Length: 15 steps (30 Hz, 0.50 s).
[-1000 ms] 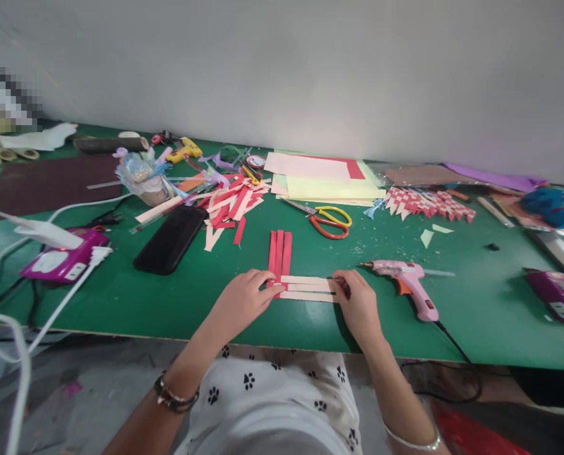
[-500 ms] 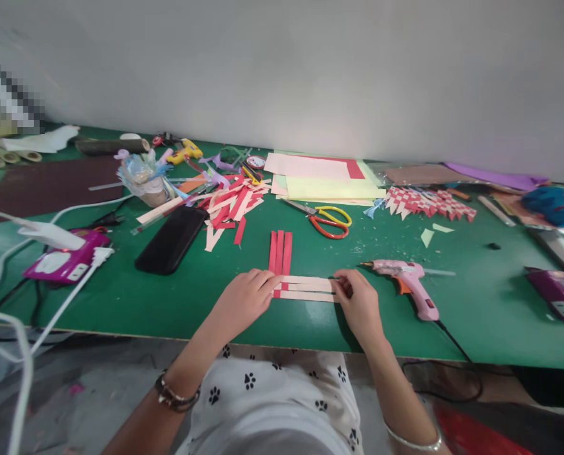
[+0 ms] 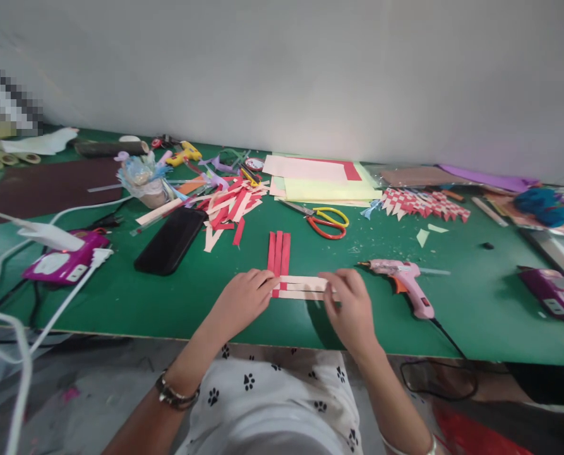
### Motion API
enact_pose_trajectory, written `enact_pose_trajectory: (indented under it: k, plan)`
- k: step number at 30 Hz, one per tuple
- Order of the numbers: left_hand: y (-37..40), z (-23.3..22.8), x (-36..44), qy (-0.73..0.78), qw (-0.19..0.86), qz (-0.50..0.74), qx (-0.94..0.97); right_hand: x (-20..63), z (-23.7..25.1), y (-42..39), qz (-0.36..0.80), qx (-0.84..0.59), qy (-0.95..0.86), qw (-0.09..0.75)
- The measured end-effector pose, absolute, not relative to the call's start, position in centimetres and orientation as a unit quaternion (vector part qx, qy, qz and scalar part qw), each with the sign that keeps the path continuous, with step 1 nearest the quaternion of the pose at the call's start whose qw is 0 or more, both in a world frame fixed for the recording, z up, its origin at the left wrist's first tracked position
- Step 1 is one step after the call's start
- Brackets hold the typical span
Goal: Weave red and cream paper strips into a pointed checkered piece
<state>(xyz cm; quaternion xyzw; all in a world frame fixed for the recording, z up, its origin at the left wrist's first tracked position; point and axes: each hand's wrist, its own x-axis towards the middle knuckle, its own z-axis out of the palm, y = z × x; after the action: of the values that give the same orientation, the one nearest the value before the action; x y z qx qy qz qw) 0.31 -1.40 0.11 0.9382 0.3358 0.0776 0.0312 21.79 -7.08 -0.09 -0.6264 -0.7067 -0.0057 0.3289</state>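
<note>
Far left: purple power strip with white cables, lying well apart from the work.
Phone: 1 black phone, flat on the green bench, left of the strips.
Loose pile: heap of cut red and pale strips behind the phone, too tangled to count.
Left hand: fingers curled down, pressing on the left ends of the pale strips where these cross the red ones; pinned rather than pinched, as far as can be told.
Red strips: 3, side by side, running away from the body, near ends tucked into the crossing.
Pale strips: 3, laid crosswise near the bench's front edge, between the 2 hands.
Right hand: fingertips together on the right ends of the pale strips, hiding those ends.
Scissors: 1 pair, yellow and orange handles, behind the work.
Paper sheets: flat stack, pink, red and yellow, at the back.
Glue gun: 1 pink one just right of the right hand, nozzle pointing toward the strips; 1 yellow one far back.
Woven pieces: red and pale chequered row, far right.
Risk: strips are light and loose, so a lifted left hand would likely let the crossing slide and skew.
Risk: a pull too hard by the right hand could tear or crease a pale strip.
Risk: nozzle sits near; a brush of the wrist could burn, if hot.
</note>
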Motion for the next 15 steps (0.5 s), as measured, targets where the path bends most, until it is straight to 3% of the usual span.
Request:
enact_pose_trajectory:
  k: [6,15]
  plan:
    - [-1.6,0.0,0.3,0.364,0.080,0.098,0.923,18.2,-0.5,-6.4,0.026,-0.582,-0.789,0.197]
    - [-1.5,0.0,0.3,0.358,0.086,0.110,0.923,18.7,-0.6,-6.7,0.015,-0.624,-0.756,0.198]
